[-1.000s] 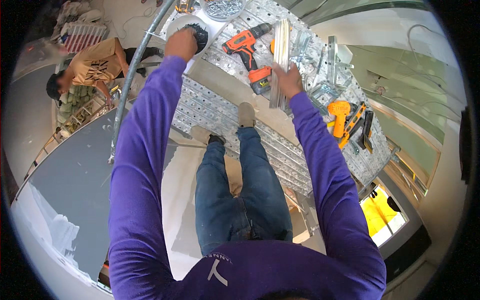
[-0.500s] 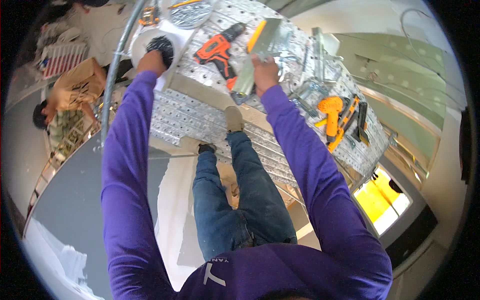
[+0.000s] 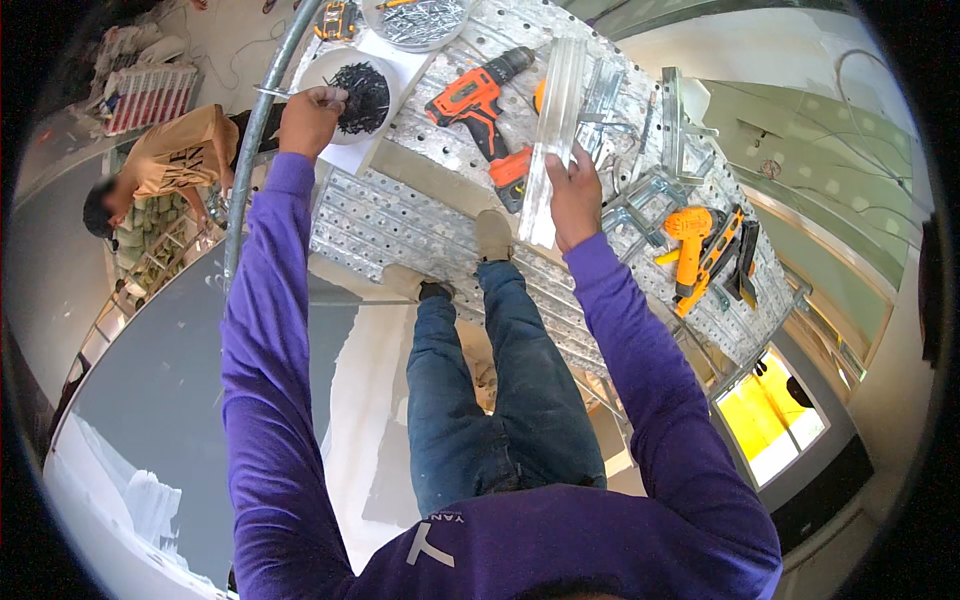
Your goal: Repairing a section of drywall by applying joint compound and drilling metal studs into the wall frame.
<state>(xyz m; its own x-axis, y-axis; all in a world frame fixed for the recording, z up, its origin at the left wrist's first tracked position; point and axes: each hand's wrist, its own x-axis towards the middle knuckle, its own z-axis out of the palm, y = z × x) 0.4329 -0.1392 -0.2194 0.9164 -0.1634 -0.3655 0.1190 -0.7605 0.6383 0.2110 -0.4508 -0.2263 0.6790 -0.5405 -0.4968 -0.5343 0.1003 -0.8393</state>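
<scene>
My left hand (image 3: 313, 118) is closed in a pinch at the near left rim of a white bowl (image 3: 315, 72) of black screws (image 3: 366, 100); what it holds is too small to make out. My right hand (image 3: 572, 195) grips long silver metal channels (image 3: 558, 95), held upright beside an orange and black drill (image 3: 470, 100). A second tub (image 3: 415, 30) holds silver fasteners. Below my right hand and to the right, a yellow power tool (image 3: 688, 240) lies with other tools on a perforated metal platform (image 3: 760, 300).
A grey scaffold pole (image 3: 240, 200) stands left of my left hand. A co-worker in a tan shirt (image 3: 170, 160) bends at the left. Loose metal brackets (image 3: 650, 205) lie at the right. My feet rest on a lower perforated plank (image 3: 370, 225), above a drop.
My left hand has come out from deeper in the bowl to its near rim. The channels in my right hand shifted and tilted, then straightened; that hand now sits lower on them.
</scene>
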